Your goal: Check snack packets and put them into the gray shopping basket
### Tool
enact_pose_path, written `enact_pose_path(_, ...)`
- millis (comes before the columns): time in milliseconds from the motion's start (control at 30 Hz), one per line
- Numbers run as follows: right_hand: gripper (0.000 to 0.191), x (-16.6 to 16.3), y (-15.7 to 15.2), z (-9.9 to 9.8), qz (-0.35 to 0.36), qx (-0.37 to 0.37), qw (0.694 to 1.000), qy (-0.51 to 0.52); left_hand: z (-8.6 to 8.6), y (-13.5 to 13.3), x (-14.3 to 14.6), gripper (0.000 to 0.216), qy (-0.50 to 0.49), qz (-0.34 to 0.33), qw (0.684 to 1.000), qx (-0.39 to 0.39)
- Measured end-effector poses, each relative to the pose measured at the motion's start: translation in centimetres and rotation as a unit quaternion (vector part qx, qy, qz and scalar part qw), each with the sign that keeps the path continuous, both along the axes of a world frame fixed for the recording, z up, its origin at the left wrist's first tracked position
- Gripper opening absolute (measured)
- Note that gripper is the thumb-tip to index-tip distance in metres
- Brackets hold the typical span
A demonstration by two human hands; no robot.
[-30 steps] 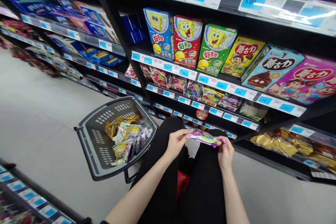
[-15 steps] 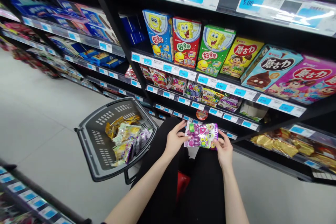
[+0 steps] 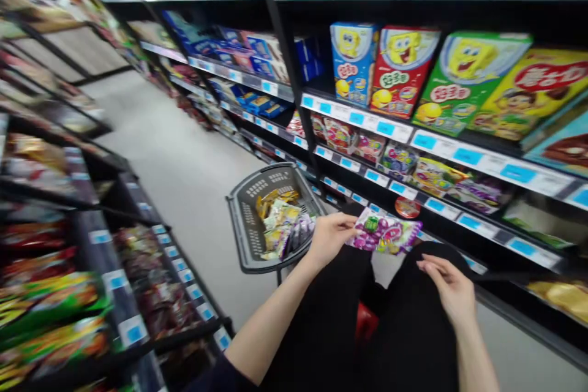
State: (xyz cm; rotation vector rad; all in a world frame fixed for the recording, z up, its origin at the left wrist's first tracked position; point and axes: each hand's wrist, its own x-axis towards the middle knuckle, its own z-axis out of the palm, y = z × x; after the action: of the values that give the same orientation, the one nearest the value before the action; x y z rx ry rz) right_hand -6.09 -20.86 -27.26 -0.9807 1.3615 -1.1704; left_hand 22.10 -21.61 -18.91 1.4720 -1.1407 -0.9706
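Note:
My left hand point(image 3: 331, 234) pinches a purple packet of grape gummy candy point(image 3: 386, 230) by its left end, thumb and fingers closed on it above my knees. The packet has grapes printed on it and hangs out to the right. Apart from it, my right hand point(image 3: 448, 288) hovers over my right thigh with nothing in it, its fingers loosely curled and a little apart. To the left of my legs stands a grey shopping basket point(image 3: 247, 239) on the floor. Inside it lie yellow, pale green and purple snack packets point(image 3: 285, 223).
Ahead is a shelf with cartoon snack boxes point(image 3: 407, 70) above a row of candy packets point(image 3: 432, 174). A round red-lidded tub point(image 3: 407, 207) sits low down. Another shelf rack point(image 3: 119, 282) borders the left side, and an aisle floor point(image 3: 160, 128) runs away between them.
My right hand has let go of the candy packet and drawn back right and down. My left hand still holds it. The view has swung left, showing more of the aisle.

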Motion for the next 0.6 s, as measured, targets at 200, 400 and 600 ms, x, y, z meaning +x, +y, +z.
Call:
enact_pose_path(200, 0.041, 0.8, -0.1, -0.9, 0.123, -0.074, 0.909, 0.392, 2.5, 2.8, 13.6, 0.018, -0.203, 0.181, 0.962, 0.007)
enact_pose_path(400, 0.045, 2.2, 0.0, -1.4, 0.171, -0.139, 0.823, 0.524, -3.8, 5.5, 20.6, 0.017, -0.321, 0.185, 0.917, 0.148)
enact_pose_path(600, 0.042, 2.1, 0.3, -1.7, 0.184, -0.186, 0.777, 0.573, -11.7, 8.1, 21.2, 0.025, -0.37, 0.139, 0.886, 0.243)
